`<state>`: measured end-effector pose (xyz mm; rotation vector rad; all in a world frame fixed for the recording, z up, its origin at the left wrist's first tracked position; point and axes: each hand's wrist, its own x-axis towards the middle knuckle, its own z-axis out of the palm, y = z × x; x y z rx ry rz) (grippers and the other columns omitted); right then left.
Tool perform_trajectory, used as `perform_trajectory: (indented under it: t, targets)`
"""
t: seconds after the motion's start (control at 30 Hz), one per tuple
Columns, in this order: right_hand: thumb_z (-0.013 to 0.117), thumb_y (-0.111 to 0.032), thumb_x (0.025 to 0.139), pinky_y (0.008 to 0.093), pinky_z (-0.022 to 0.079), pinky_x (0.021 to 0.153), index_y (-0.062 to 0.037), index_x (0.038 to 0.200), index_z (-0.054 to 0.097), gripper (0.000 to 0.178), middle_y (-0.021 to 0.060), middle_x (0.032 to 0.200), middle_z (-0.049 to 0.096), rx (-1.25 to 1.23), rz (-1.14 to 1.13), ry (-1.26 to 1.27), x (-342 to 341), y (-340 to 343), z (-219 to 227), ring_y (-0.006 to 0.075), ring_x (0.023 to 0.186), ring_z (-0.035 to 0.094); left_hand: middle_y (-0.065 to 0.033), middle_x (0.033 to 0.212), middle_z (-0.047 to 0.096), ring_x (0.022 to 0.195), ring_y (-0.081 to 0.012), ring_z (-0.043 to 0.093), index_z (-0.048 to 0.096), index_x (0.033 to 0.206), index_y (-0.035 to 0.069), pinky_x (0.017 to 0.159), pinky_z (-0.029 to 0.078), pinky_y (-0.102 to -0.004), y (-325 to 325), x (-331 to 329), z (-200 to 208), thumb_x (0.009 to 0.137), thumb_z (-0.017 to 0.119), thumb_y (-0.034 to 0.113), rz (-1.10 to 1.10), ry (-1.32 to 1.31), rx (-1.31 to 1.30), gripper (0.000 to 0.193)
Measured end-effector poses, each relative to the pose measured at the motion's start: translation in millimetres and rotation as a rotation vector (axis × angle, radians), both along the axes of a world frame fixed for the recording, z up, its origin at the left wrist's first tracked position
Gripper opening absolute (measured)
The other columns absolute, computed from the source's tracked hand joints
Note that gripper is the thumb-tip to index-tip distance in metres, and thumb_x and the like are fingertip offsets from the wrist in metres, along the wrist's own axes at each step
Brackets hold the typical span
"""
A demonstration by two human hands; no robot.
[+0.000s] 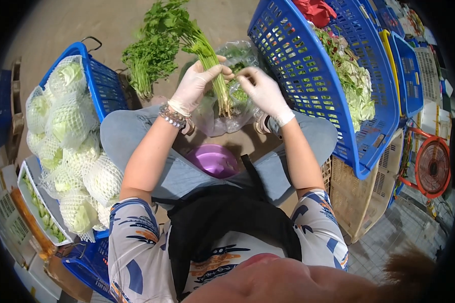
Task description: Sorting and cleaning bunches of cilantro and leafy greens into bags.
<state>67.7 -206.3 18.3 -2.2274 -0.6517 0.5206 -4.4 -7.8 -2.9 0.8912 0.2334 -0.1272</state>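
Note:
My left hand (199,83), in a white glove, is wrapped round the stalks of a bunch of leafy celery (207,48). The leaves point away to the upper left, and the pale root ends hang down toward me. Just right of the stalks is my gloved right hand (265,95), its fingers bent and drawn together; whatever is between the fingertips is too small to make out. Beneath both hands lies a clear plastic bag (210,121) with greens in it. More celery (149,58) rests on the floor beyond my left hand.
A purple basin (213,160) sits between my legs. At left, a blue crate (106,83) holds cabbages (63,126) in white foam nets. A tall blue basket (298,65) with leaf trimmings (356,96) stands close on my right, near a red fan (431,165).

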Motion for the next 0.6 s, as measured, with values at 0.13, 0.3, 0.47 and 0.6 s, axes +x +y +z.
perform_trajectory:
  t: [0.13,0.3,0.47,0.6]
  targets:
    - [0.065,-0.011,0.09,0.0232,0.047,0.074,-0.0016,0.107,0.062,0.02,0.0013,0.091,0.057,0.329,-0.135,0.034,1,8,9,0.0075,0.075,0.052,-0.0064,0.102,0.066,0.097,-0.0165,0.066,0.055,0.122,0.002,0.088,0.053,-0.0299,-18,-2,-14,0.096,0.061,0.015,-0.079,0.029,-0.006,0.029]
    - [0.075,-0.017,0.08,0.0246,0.048,0.071,-0.003,0.103,0.059,0.031,0.0062,0.092,0.054,0.156,-0.188,-0.316,-11,23,6,0.0091,0.076,0.053,-0.0052,0.108,0.064,0.097,-0.0129,0.063,0.052,0.125,0.0,0.085,0.053,-0.0278,-48,-12,-16,0.095,0.06,0.008,-0.088,-0.003,0.217,0.032]
    - [0.068,-0.015,0.087,0.0242,0.047,0.069,-0.0017,0.103,0.058,0.023,0.0038,0.08,0.056,0.13,-0.23,-0.039,-3,16,-1,0.0089,0.073,0.057,-0.0042,0.096,0.063,0.085,-0.0126,0.065,0.051,0.125,0.0,0.077,0.054,-0.027,-48,-13,-25,0.096,0.061,0.011,-0.144,0.048,0.097,0.032]
    - [0.062,-0.016,0.094,0.0217,0.048,0.063,0.0003,0.106,0.057,0.021,0.0025,0.081,0.062,0.525,-0.309,0.403,5,7,-11,0.0066,0.069,0.059,-0.0052,0.103,0.065,0.088,-0.0129,0.065,0.052,0.125,0.002,0.082,0.054,-0.0278,-45,-11,-26,0.096,0.062,0.014,-0.155,0.026,0.08,0.033]
